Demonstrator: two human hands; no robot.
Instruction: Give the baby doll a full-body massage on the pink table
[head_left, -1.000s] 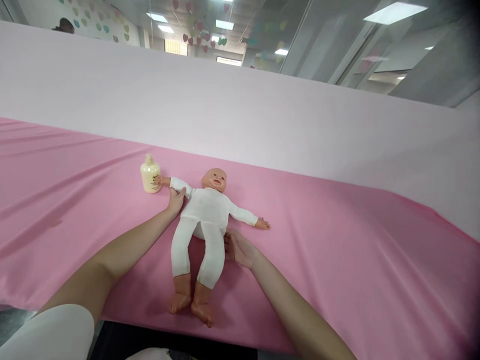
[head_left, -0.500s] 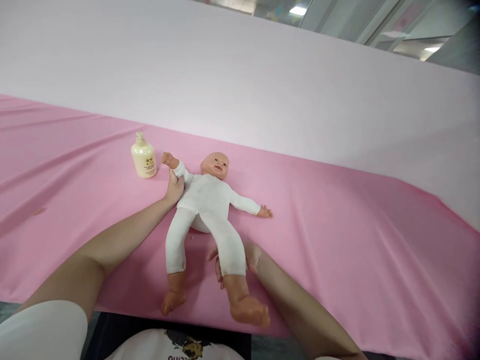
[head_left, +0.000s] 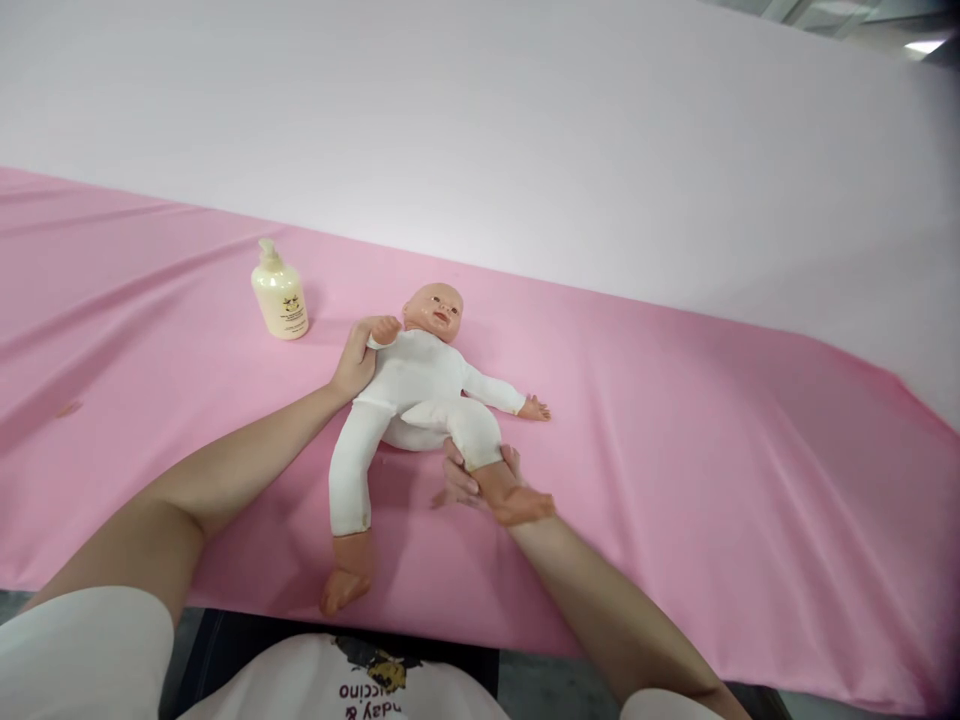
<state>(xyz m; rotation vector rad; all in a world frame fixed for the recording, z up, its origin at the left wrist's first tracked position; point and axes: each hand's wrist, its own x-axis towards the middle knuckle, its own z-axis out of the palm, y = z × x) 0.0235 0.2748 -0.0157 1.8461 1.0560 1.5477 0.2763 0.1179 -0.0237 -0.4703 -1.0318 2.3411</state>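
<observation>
A baby doll [head_left: 416, 370] in a white suit lies on its back on pink cloth, its head away from me. My left hand [head_left: 355, 362] is closed round the doll's arm on the left, beside its chest; the doll's small fist shows above my fingers. My right hand [head_left: 469, 478] holds the doll's leg on the right from beneath, near the ankle, with that leg bent and raised. My fingers there are partly hidden by the leg. The other leg [head_left: 352, 470] lies stretched toward me.
A cream pump bottle [head_left: 281, 298] stands left of the doll's head. Pink cloth [head_left: 675, 450] with folds covers the table. Behind it rises a pale wall or panel [head_left: 450, 130]. The table's front edge is close to my body.
My right hand has lifted and bent the doll's leg upward. The doll's arm in my left hand has moved inward, toward its head. The view has tilted slightly downward.
</observation>
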